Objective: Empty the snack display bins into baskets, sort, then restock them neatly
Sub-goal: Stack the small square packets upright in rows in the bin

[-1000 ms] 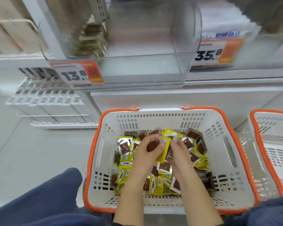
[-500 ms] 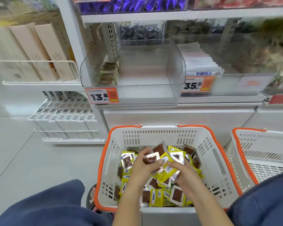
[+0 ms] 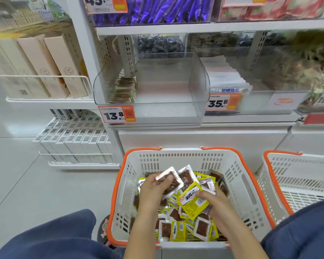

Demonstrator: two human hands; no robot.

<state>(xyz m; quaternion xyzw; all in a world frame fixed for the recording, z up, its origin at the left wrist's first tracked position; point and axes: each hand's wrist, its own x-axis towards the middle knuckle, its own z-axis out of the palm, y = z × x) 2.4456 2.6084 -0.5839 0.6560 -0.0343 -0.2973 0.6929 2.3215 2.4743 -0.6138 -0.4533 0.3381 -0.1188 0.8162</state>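
Note:
A white basket with an orange rim (image 3: 120, 176) stands on the floor below the shelf, holding several small yellow and brown snack packets (image 3: 178, 230). My left hand (image 3: 153, 189) grips a small stack of packets (image 3: 173, 181) above the pile. My right hand (image 3: 212, 201) holds a yellow packet (image 3: 192, 201) beside that stack. On the shelf above sits a clear display bin (image 3: 198, 85) with a 13.8 price tag; a short stack of packets (image 3: 123, 90) stands in its left back corner.
A second white and orange basket (image 3: 273, 171) stands at the right. Neighbouring bins hold white packets (image 3: 226, 79) and other snacks. Boxes (image 3: 45, 66) fill the wire shelf at the left. My blue-trousered knees (image 3: 51, 238) flank the basket.
The view tilted upward, bringing the shelf and bin into sight. My left hand keeps its stack and has lifted a little; my right hand now holds a yellow packet next to it.

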